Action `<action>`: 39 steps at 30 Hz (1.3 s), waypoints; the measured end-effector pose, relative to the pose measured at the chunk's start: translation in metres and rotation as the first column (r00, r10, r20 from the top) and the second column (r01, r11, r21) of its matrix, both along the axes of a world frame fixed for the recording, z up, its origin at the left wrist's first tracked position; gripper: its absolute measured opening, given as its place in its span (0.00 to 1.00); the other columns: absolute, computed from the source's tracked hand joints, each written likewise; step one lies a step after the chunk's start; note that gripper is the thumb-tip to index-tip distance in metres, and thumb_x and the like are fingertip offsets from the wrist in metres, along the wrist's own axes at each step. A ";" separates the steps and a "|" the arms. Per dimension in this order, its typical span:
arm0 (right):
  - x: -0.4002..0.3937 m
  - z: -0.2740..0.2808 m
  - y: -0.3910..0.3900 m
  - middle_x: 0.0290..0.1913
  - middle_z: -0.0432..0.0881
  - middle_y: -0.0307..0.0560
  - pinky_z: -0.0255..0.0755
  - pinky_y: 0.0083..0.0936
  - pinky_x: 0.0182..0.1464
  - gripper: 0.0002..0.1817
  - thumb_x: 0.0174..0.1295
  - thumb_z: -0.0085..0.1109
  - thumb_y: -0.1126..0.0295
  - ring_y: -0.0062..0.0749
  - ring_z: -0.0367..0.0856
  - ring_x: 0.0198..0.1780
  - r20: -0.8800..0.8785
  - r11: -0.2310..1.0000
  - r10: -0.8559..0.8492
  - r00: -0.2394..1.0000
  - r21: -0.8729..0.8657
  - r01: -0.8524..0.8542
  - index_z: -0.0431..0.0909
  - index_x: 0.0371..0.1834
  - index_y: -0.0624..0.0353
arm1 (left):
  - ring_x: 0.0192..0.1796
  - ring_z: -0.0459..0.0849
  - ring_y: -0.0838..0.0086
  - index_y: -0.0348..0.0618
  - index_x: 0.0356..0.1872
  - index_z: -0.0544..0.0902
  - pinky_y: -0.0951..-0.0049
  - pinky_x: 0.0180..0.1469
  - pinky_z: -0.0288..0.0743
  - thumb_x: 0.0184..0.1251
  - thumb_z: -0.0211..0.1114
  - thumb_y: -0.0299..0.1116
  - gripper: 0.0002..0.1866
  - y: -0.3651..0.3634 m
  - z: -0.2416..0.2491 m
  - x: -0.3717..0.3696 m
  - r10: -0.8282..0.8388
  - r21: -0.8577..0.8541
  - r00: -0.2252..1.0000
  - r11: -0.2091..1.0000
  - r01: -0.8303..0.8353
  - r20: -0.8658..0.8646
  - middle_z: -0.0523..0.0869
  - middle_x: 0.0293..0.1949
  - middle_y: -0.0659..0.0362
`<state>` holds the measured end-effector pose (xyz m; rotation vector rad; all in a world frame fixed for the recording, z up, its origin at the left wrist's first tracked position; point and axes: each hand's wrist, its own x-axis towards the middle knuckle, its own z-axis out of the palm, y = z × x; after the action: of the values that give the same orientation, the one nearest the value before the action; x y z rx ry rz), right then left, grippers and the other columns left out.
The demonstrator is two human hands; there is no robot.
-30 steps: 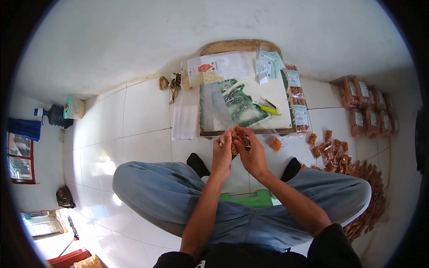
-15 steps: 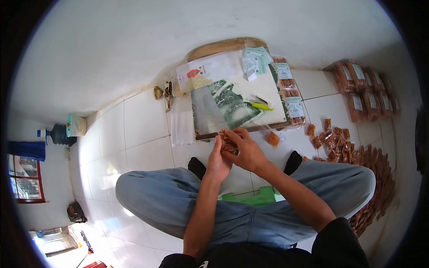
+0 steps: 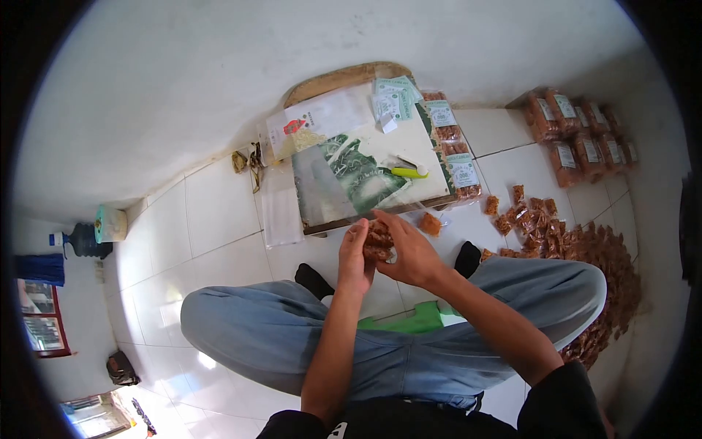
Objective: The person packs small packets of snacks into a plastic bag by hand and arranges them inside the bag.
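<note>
I sit cross-legged on a white tiled floor. My left hand (image 3: 353,256) and my right hand (image 3: 411,252) meet in front of me and together grip a small clear bag of orange-brown snacks (image 3: 378,239). The bag is held just below the near edge of a low wooden board (image 3: 380,214). One loose snack packet (image 3: 429,223) lies on the floor right of my hands.
The board carries a green printed sheet (image 3: 365,170), a yellow-green tool (image 3: 406,171), paper labels (image 3: 391,102) and labelled snack bags (image 3: 455,150). Clear bags (image 3: 280,205) lie left of it. Many small snack packets (image 3: 585,263) heap at right; larger packed bags (image 3: 574,139) sit far right.
The view has shifted, so the board and piles sit further left in frame. My hands stay together on the snack bag, now slightly lower and closer to my legs.
</note>
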<state>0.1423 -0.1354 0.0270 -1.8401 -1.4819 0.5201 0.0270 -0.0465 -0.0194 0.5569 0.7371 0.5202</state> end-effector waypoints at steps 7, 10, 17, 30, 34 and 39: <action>-0.012 0.001 -0.023 0.60 0.72 0.57 0.74 0.41 0.58 0.43 0.46 0.74 0.65 0.55 0.75 0.59 -0.015 0.992 -0.122 0.992 -0.041 0.122 0.62 0.66 0.62 | 0.39 0.86 0.75 0.39 0.50 0.74 0.76 0.39 0.83 0.66 0.71 0.42 0.22 -0.024 0.011 0.012 0.097 0.065 0.977 0.994 -0.086 -0.188 0.85 0.39 0.57; -0.021 -0.005 -0.030 0.60 0.73 0.56 0.77 0.40 0.55 0.42 0.46 0.74 0.65 0.54 0.77 0.58 0.076 0.984 -0.145 0.987 -0.098 0.152 0.63 0.66 0.61 | 0.38 0.85 0.76 0.38 0.51 0.72 0.76 0.38 0.81 0.66 0.71 0.44 0.24 -0.030 0.011 0.009 -0.008 0.025 0.961 1.000 0.016 -0.278 0.85 0.38 0.56; -0.022 -0.018 -0.039 0.57 0.76 0.53 0.79 0.41 0.50 0.40 0.44 0.74 0.64 0.52 0.80 0.52 0.053 0.984 -0.109 0.993 -0.137 0.115 0.67 0.63 0.58 | 0.37 0.82 0.76 0.38 0.55 0.69 0.75 0.38 0.80 0.68 0.65 0.55 0.31 -0.036 -0.023 0.001 -0.080 0.027 0.904 0.994 0.101 -0.420 0.82 0.36 0.59; 0.076 0.024 -0.058 0.50 0.82 0.52 0.78 0.23 0.47 0.32 0.56 0.73 0.68 0.27 0.82 0.46 -0.489 0.637 -0.697 0.524 -0.086 0.766 0.68 0.61 0.68 | 0.40 0.81 0.63 0.44 0.44 0.75 0.60 0.35 0.74 0.54 0.75 0.50 0.26 -0.045 -0.022 0.015 0.288 0.476 0.397 0.304 0.825 -0.872 0.78 0.38 0.58; 0.080 0.017 -0.067 0.48 0.82 0.53 0.77 0.21 0.46 0.33 0.56 0.73 0.67 0.26 0.81 0.45 -0.613 0.544 -0.693 0.379 -0.100 0.833 0.67 0.62 0.68 | 0.47 0.75 0.58 0.42 0.45 0.75 0.59 0.45 0.72 0.49 0.79 0.45 0.28 -0.055 -0.041 0.025 0.489 0.717 0.581 0.145 0.681 -0.650 0.73 0.42 0.54; 0.073 0.014 -0.065 0.43 0.84 0.48 0.77 0.21 0.40 0.35 0.54 0.74 0.67 0.24 0.82 0.38 -0.514 0.599 -0.754 0.408 -0.286 0.747 0.67 0.63 0.65 | 0.48 0.75 0.56 0.42 0.45 0.77 0.59 0.48 0.71 0.52 0.76 0.37 0.22 -0.041 -0.045 0.032 0.481 0.766 0.657 0.048 0.641 -0.580 0.73 0.43 0.53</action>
<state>0.2151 -0.2003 0.0408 -1.8698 -0.1225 0.5515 0.0590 -0.0872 -0.0644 2.4406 1.0430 0.6226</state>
